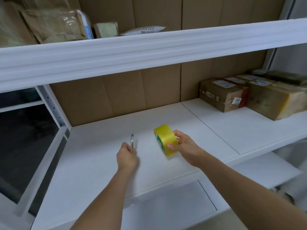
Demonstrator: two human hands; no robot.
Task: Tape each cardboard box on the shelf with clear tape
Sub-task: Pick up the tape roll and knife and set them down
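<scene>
My right hand (184, 146) grips a yellowish roll of tape (166, 140) above the white middle shelf (103, 163), with thumb and fingers curled round its rim. My left hand (127, 156) is closed round a thin metal blade-like tool (132, 141) that points away from me, just left of the roll. Two cardboard boxes stand at the shelf's far right: a brown one with a white label and red tape (222, 95), and a larger one wrapped in yellowish tape (275, 100).
The upper shelf (149, 47) juts out overhead and carries taped parcels (54, 25) and a white mailer bag (144, 30). Cardboard sheets line the back wall (116, 95). A lower shelf board (166, 205) lies below. A dark opening is at the left.
</scene>
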